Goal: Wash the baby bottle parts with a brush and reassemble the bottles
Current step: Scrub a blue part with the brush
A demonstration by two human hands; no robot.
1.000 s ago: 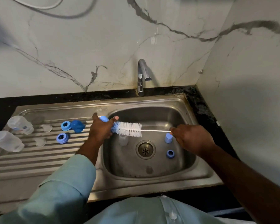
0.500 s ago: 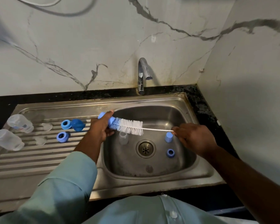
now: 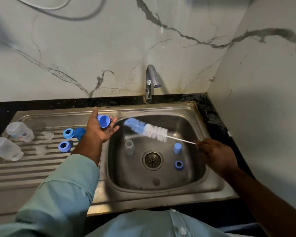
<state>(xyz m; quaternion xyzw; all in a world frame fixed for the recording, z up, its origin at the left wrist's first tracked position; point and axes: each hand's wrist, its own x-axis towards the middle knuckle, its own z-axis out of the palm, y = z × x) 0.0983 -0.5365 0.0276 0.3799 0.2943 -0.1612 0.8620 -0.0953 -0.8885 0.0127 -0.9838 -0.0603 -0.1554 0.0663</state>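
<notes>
My left hand (image 3: 99,132) lies palm up over the left rim of the sink, fingers spread. A blue cap (image 3: 103,121) rests on its palm with the mouth facing me. My right hand (image 3: 214,151) pinches the thin wire handle of the bottle brush (image 3: 147,129). The blue and white bristles hover over the basin, just right of the cap and apart from it. In the basin (image 3: 191,124) stand a clear part (image 3: 129,147), a blue cap (image 3: 177,147) and a blue ring (image 3: 179,165).
On the ribbed drainboard (image 3: 24,170) lie two clear bottles (image 3: 20,131) (image 3: 5,148), two blue rings (image 3: 68,133) (image 3: 64,146), a blue cap (image 3: 80,132) and two clear teats (image 3: 48,135) (image 3: 41,150). The faucet (image 3: 150,82) stands behind the basin, and a wall closes the right side.
The brush has come out of the blue cap and swung clear to the right. My left hand has turned palm up and spread its fingers, with the cap lying on it.
</notes>
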